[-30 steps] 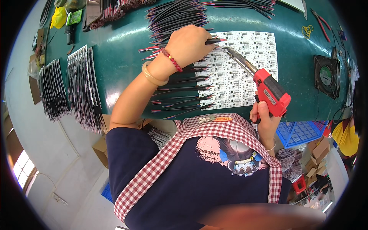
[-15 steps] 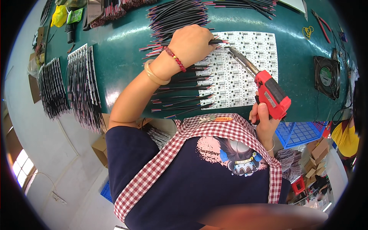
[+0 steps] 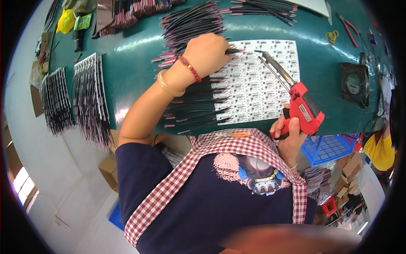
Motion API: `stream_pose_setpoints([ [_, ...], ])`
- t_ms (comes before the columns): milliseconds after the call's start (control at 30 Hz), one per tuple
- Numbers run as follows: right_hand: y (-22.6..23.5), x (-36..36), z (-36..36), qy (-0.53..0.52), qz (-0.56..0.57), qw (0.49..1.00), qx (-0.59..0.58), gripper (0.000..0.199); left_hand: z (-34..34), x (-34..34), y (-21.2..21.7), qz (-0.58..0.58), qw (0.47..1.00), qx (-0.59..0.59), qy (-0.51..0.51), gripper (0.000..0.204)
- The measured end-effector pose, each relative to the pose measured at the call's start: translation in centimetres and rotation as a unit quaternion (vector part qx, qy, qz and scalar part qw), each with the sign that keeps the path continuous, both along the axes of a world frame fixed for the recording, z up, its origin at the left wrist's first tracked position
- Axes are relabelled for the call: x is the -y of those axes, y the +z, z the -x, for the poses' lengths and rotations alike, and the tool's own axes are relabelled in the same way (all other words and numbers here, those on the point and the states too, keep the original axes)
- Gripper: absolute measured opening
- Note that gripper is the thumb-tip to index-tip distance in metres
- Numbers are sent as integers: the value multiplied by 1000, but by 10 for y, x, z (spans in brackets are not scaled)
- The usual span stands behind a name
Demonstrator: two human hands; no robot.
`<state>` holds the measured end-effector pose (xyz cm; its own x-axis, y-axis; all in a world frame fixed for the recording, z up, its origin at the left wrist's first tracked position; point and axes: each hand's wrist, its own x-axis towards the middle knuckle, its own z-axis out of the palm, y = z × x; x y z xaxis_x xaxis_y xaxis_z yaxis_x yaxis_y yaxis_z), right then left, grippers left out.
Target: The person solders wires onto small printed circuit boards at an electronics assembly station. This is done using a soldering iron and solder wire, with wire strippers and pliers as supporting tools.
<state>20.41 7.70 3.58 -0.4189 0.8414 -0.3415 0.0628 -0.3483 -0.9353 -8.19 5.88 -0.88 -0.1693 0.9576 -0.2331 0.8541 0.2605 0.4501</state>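
My left hand (image 3: 207, 51) is closed on a black cable (image 3: 233, 51), whose stripped reddish wire ends point right over the upper left part of a white circuit board panel (image 3: 266, 93). My right hand (image 3: 291, 134) grips a red soldering gun (image 3: 305, 111) by its handle, finger by the trigger. Its long metal tip reaches up and left above the panel, a small gap from the wire ends. Several black cables (image 3: 194, 100) lie in rows along the panel's left edge, ends over it. My left hand hides part of them.
A thick pile of black cables (image 3: 192, 23) lies beyond my left hand, with another bunch (image 3: 262, 9) farther right. Finished-looking wired strips (image 3: 91, 93) hang over the table's left side. On the right are a black fan (image 3: 354, 84), red-handled pliers (image 3: 347, 29) and a blue crate (image 3: 327, 149).
The soldering gun's tip has drawn away to the right from the wire ends. My left hand keeps its hold on the cable. The whole view has shifted slightly.
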Motion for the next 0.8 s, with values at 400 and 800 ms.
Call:
stream_pose_setpoints([
  [400, -23, -20, -4, -37, 49, 989, -138, 31, 3, 15, 8, -11, 1000, 2, 19, 27],
  [800, -29, -27, -16, 3, 63, 989, -135, 31, -15, 75, 74, -364, 852, 9, 375, 9],
])
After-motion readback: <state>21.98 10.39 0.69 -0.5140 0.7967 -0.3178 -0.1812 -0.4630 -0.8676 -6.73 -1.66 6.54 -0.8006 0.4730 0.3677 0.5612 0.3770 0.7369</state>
